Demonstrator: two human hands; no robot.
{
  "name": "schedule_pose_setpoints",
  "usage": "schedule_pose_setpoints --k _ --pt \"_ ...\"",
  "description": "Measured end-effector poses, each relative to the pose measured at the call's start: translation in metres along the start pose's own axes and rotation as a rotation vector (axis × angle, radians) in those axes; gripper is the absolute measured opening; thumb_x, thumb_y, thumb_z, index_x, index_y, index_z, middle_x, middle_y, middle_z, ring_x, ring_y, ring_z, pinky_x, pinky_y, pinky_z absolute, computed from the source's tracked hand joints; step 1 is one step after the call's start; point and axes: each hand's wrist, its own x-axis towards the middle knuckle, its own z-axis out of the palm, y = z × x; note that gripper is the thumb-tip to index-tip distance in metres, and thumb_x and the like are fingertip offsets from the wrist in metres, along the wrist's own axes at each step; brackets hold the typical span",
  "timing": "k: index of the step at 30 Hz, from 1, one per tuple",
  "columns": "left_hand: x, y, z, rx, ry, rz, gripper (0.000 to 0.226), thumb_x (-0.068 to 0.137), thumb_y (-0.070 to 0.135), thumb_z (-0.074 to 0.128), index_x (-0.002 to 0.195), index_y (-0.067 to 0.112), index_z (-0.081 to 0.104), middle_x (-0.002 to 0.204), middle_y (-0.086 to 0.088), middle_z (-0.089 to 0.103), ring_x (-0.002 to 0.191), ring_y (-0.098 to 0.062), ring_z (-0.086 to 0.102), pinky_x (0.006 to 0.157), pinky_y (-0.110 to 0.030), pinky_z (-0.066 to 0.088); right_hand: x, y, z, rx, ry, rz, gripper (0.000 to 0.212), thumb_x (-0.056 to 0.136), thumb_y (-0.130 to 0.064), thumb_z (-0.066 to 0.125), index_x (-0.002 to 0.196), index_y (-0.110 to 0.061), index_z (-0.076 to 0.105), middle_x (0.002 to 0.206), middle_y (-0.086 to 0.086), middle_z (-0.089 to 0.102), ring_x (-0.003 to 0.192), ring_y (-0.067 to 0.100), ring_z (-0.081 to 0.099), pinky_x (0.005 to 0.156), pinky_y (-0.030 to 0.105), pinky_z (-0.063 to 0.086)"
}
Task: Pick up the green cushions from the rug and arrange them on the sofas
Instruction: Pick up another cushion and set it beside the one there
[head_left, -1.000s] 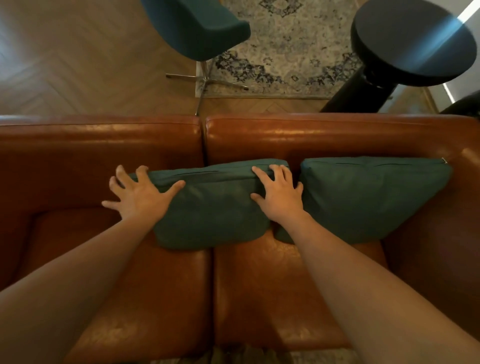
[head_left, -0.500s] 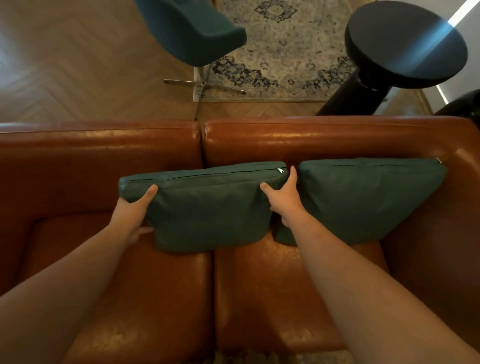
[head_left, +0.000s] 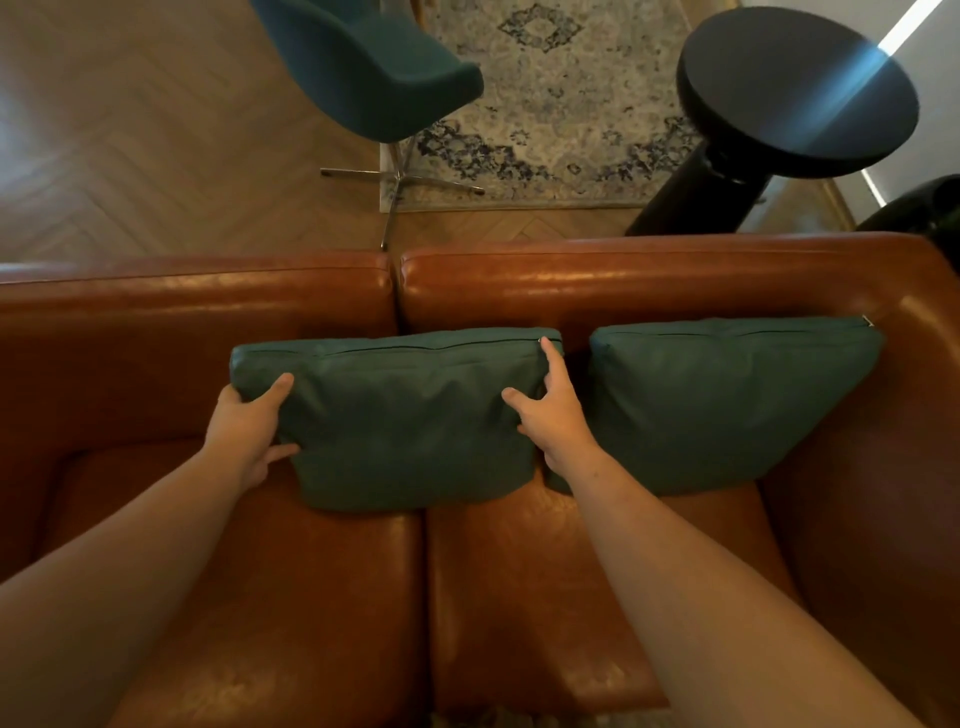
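Observation:
Two green cushions lean upright against the backrest of a brown leather sofa. The left cushion straddles the seam between the two seats. My left hand grips its left edge, thumb on the front face. My right hand grips its right edge, thumb in front and a finger up at the top corner by the zipper. The right cushion rests near the sofa's right arm, untouched, with its lower left corner hidden behind my right wrist.
Behind the sofa lie a herringbone wood floor and a patterned rug. A teal chair on a metal base stands at the rug's left edge. A round black side table stands at the back right.
My hands went from lying flat on the left cushion's front to gripping its two side edges. The cushion now stands a little more upright and squared against the backrest.

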Motion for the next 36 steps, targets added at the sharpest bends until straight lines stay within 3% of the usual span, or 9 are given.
schedule_pose_setpoints --k 6,9,11,13,15,16,20,23,36 --pt "-0.001 -0.001 0.001 0.058 0.066 -0.012 0.07 0.096 0.039 0.072 0.155 0.033 0.034 0.155 -0.006 0.047 0.139 -0.039 0.05 0.1 -0.064 0.053 0.001 0.006 -0.01 -0.013 -0.063 -0.015 0.09 0.104 -0.005 0.068 0.167 -0.051 0.024 0.17 -0.003 0.039 0.151 0.018 0.044 0.122 0.051 0.045" --pt "-0.009 0.006 0.009 0.354 0.268 0.094 0.089 0.092 0.044 0.077 0.159 0.038 0.019 0.161 -0.016 0.029 0.138 -0.047 0.044 0.101 -0.061 0.053 -0.001 -0.002 -0.009 -0.21 -0.056 -0.057 0.09 0.105 -0.009 0.068 0.171 -0.044 0.018 0.168 -0.003 0.04 0.151 0.022 0.045 0.123 0.045 0.044" --pt "-0.02 0.009 0.013 0.624 0.36 0.296 0.08 0.093 0.039 0.075 0.153 0.039 0.022 0.157 -0.018 0.021 0.138 -0.049 0.035 0.101 -0.059 0.051 -0.003 -0.007 -0.005 -0.341 0.02 -0.121 0.087 0.104 -0.009 0.068 0.171 -0.036 0.021 0.168 0.001 0.04 0.149 0.023 0.046 0.122 0.039 0.043" --pt "-0.027 0.009 0.015 0.873 0.32 0.494 0.057 0.096 0.04 0.07 0.14 0.038 0.036 0.151 -0.015 0.022 0.136 -0.048 0.031 0.093 -0.059 0.052 -0.007 -0.009 -0.002 -0.411 0.121 -0.184 0.073 0.102 -0.007 0.069 0.162 -0.03 0.034 0.16 0.003 0.041 0.129 0.016 0.057 0.106 0.028 0.049" --pt "-0.027 0.006 0.014 1.112 0.233 0.554 0.041 0.098 0.047 0.064 0.134 0.032 0.05 0.148 -0.01 0.026 0.138 -0.045 0.028 0.09 -0.059 0.052 -0.009 -0.006 -0.001 -0.477 0.166 -0.21 0.056 0.103 -0.009 0.067 0.15 -0.026 0.043 0.156 0.003 0.04 0.114 0.014 0.061 0.095 0.026 0.049" --pt "-0.024 0.004 0.011 1.185 0.197 0.553 0.041 0.099 0.051 0.06 0.134 0.03 0.053 0.149 -0.01 0.028 0.141 -0.043 0.026 0.093 -0.06 0.052 -0.009 -0.003 -0.001 -0.521 0.161 -0.205 0.052 0.104 -0.01 0.067 0.149 -0.024 0.046 0.157 0.003 0.039 0.122 0.017 0.06 0.098 0.026 0.049" --pt "-0.012 0.0 0.0 1.294 0.085 0.595 0.06 0.1 0.057 0.055 0.154 0.032 0.044 0.165 -0.012 0.026 0.155 -0.039 0.013 0.117 -0.06 0.036 -0.009 0.008 -0.005 -0.613 0.011 -0.096 0.071 0.106 -0.014 0.063 0.167 -0.034 0.033 0.173 0.008 0.02 0.154 0.031 0.039 0.123 0.04 0.041" --pt "-0.004 -0.001 -0.008 1.384 0.026 0.624 0.072 0.099 0.064 0.051 0.162 0.035 0.031 0.171 -0.013 0.02 0.159 -0.038 0.007 0.127 -0.055 0.021 -0.016 0.009 -0.007 -0.611 -0.043 -0.026 0.083 0.107 -0.016 0.062 0.171 -0.045 0.018 0.176 0.009 0.015 0.153 0.033 0.04 0.12 0.041 0.043" --pt "-0.064 0.01 -0.046 1.368 -0.057 0.743 0.078 0.099 0.062 0.055 0.164 0.035 0.022 0.172 -0.014 0.015 0.157 -0.037 0.017 0.125 -0.056 0.025 -0.088 -0.025 0.003 -0.634 0.051 0.006 0.084 0.108 -0.021 0.063 0.172 -0.039 0.012 0.176 0.013 0.012 0.152 0.035 0.041 0.117 0.04 0.042"
